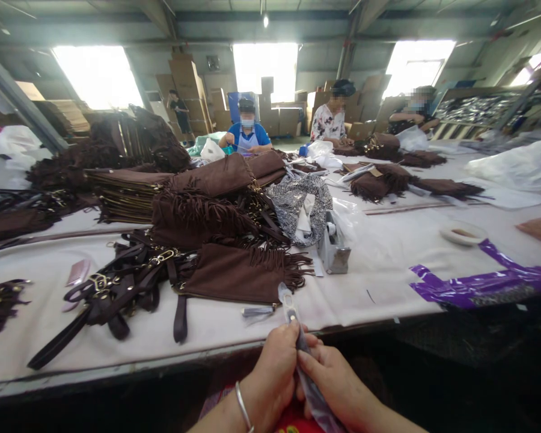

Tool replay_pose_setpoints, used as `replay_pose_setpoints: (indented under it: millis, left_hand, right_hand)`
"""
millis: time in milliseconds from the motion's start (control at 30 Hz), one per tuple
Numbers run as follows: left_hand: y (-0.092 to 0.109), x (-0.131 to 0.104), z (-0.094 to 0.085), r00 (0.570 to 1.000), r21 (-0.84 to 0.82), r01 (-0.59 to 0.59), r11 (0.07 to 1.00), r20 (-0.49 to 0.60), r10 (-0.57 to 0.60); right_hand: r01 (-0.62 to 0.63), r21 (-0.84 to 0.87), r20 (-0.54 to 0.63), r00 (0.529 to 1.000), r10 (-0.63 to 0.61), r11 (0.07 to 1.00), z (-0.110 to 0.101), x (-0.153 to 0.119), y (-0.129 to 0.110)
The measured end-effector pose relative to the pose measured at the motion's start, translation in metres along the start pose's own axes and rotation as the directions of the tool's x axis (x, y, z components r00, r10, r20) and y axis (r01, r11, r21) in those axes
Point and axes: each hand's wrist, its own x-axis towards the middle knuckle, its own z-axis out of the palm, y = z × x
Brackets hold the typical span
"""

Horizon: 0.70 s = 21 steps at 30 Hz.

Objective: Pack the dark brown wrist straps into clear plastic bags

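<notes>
Close in front of me, my left hand (277, 361) and my right hand (327, 373) are both closed round a dark strap in clear plastic wrap (303, 343). Its upper end, with a metal fitting, points toward the table edge. Just beyond it lies a brown fringed pouch (238, 273), with a short wrist loop hanging at its left corner. A small wrapped tassel-like piece (258, 311) rests by the pouch's lower edge. Left of the pouch is a tangle of dark straps (117, 288) with gold-coloured hardware.
Stacked brown pouches (130, 195) and fringed ones pile up behind. A tape dispenser (336, 246) stands beside a glittery grey cloth (300, 207). Purple tape (482, 282) covers the right table edge, near a tape roll (463, 233). Several people sit or stand across the table.
</notes>
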Motion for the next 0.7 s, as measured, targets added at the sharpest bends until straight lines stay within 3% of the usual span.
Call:
replay_pose_setpoints:
  millis: [400, 500, 600, 700]
  left_hand:
    - [0.01, 0.015, 0.008, 0.994, -0.135, 0.079, 0.988, -0.06, -0.088]
    - [0.024, 0.018, 0.005, 0.991, -0.143, 0.128, 0.981, -0.025, -0.133]
    - [0.047, 0.015, -0.006, 0.982, -0.02, 0.181, 0.983, 0.047, -0.18]
    - [0.063, 0.007, -0.023, 0.97, 0.21, 0.193, 0.958, 0.103, -0.218]
  right_hand:
    - [0.012, -0.123, -0.019, 1.0, -0.014, 0.992, 0.009, -0.004, -0.011]
    - [0.105, -0.255, 0.012, 0.994, -0.106, 0.961, 0.007, -0.004, -0.009]
    - [0.151, -0.324, 0.012, 0.988, -0.156, 0.934, -0.004, -0.001, -0.014]
    - [0.219, -0.463, -0.102, 0.949, -0.298, 0.859, -0.027, 0.012, -0.031]
